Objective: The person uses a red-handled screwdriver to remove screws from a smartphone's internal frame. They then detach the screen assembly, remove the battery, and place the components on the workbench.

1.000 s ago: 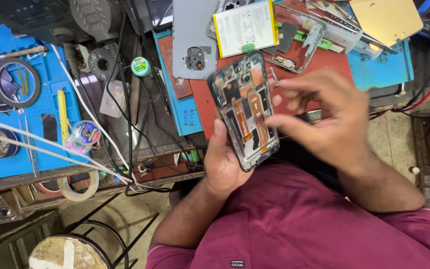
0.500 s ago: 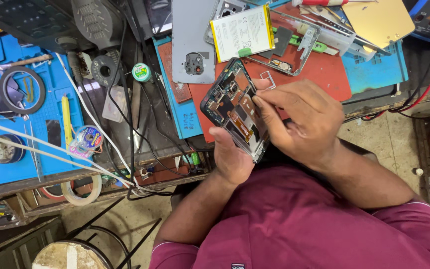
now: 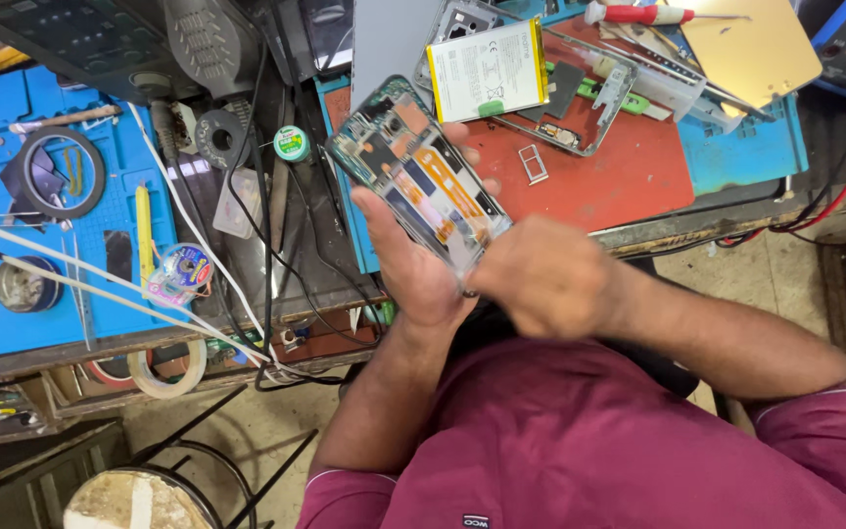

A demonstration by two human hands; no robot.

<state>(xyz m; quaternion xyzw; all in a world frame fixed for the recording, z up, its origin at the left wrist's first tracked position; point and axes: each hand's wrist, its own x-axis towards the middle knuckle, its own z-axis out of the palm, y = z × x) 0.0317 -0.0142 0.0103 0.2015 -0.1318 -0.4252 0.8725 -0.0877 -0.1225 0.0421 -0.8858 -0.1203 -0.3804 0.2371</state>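
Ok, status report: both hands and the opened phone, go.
Left hand grips opened phone, circuit side up. Right hand closed at its lower end. Battery and small tray lie on red mat, apart.

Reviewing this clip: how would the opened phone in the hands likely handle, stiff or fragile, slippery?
The opened phone looks stiff: it keeps flat though the left hand grips only its lower part. Probably fragile, since orange ribbon cables and boards lie bare. Its smooth edges may slip; the right hand closes on the bottom corner.

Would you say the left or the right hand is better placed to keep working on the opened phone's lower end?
Probably the right hand: it sits at the lower end of the opened phone with exposed boards, while the left hand cradles it from beneath.
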